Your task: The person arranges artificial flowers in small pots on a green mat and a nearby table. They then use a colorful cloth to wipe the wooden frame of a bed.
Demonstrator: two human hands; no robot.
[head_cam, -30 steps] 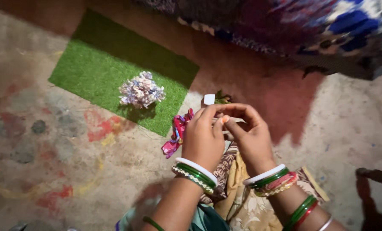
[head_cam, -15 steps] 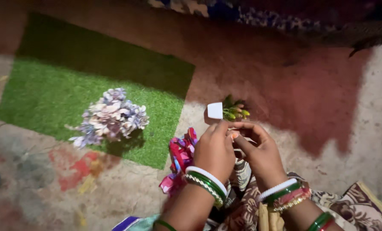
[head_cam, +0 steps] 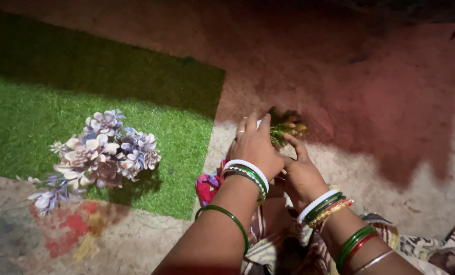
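Note:
My left hand (head_cam: 255,150) lies over a small white pot, its fingers curled on top so that only a sliver of white shows. The pot's green sprig with yellowish buds (head_cam: 287,128) sticks out to the right of those fingers. My right hand (head_cam: 301,175) sits just behind and to the right, forefinger stretched toward the sprig and the other fingers tucked under my left hand. Both wrists carry white, green and red bangles. Whether anything small is pinched between the hands is hidden.
A bunch of pale purple and white artificial flowers (head_cam: 102,153) lies on a green turf mat (head_cam: 29,117) at the left. A pink patterned cloth scrap (head_cam: 207,186) lies by my left wrist. Patterned fabric (head_cam: 441,249) covers my lap. The floor is paint-stained concrete.
Both hands have moved forward from in front of my lap to the small pot, and my left hand now covers it. The view has shifted closer and lower.

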